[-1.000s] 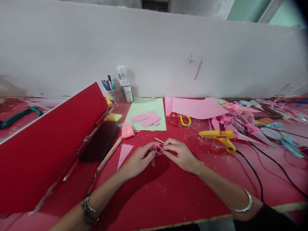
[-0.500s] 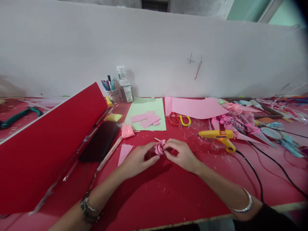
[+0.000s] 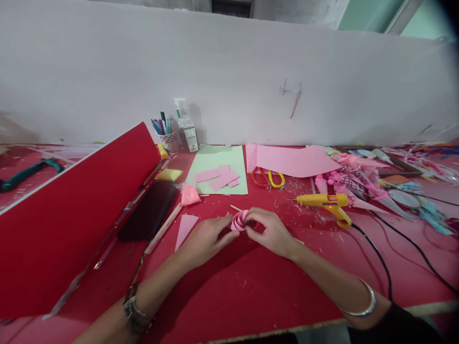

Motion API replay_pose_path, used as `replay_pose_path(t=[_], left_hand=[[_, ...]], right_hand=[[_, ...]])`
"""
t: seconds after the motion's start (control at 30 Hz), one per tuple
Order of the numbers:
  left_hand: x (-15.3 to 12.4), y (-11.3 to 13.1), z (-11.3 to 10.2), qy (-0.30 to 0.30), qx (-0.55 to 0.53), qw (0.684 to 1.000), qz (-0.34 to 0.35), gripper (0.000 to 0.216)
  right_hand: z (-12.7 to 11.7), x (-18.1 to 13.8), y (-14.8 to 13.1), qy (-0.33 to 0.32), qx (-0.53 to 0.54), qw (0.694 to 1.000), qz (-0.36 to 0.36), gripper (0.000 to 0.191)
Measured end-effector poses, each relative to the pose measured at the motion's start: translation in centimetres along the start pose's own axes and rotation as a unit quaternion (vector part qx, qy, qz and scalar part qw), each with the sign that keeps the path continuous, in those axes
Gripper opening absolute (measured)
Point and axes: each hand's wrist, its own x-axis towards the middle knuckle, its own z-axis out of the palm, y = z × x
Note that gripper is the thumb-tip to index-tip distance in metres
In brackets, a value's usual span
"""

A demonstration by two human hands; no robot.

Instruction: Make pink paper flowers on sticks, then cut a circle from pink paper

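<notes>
A small curled pink paper piece (image 3: pixel 238 221) is pinched between both my hands just above the red table (image 3: pixel 229 291). My left hand (image 3: pixel 208 239) closes on its left side with thumb and fingers. My right hand (image 3: pixel 270 231) grips its right side, fingers bent round it. A thin wooden stick (image 3: pixel 235 208) lies just behind the curl. A pink paper triangle (image 3: pixel 185 228) lies left of my left hand.
A yellow glue gun (image 3: pixel 328 204) with a black cord lies to the right. Scissors (image 3: pixel 267 177), pink sheet (image 3: pixel 290 160), green sheet (image 3: pixel 218 167) with pink scraps sit behind. A red board (image 3: pixel 71 215) leans at left beside a black case (image 3: pixel 148 210). Pen cup (image 3: pixel 168 136), bottle (image 3: pixel 185 126).
The pink paper curl has loosened and lifted a little, turning between my fingers. Both hands stayed at the same spot.
</notes>
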Motion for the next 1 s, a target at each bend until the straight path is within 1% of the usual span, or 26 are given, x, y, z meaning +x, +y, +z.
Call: replay_pose_path(t=[0.17,0.33,0.5,0.63,0.77,1.0], left_hand=[[-0.02,0.23,-0.12,-0.008,-0.001,1.0,0.014,0.024],[-0.01,0.16,0.04,-0.002,0.006,1.0,0.013,0.025],[0.08,-0.03,0.37,0.023,-0.006,1.0,0.013,0.028],[0.16,-0.31,0.51,0.043,0.009,0.999,0.007,0.019],[0.08,-0.49,0.52,0.036,0.04,0.999,0.012,0.024],[0.11,-0.26,0.36,0.021,0.015,0.999,0.022,0.029]], right_hand=[[-0.09,0.02,-0.06,-0.012,-0.008,1.0,0.001,0.013],[0.17,-0.08,0.1,-0.007,-0.01,1.0,-0.009,0.01],[0.39,-0.08,0.2,0.003,-0.02,1.0,-0.007,0.008],[0.37,-0.07,0.2,0.005,-0.025,1.0,-0.002,0.008],[0.27,-0.09,0.09,-0.002,-0.021,1.0,-0.007,0.008],[0.18,0.02,-0.04,-0.014,-0.013,1.0,-0.01,0.01]])
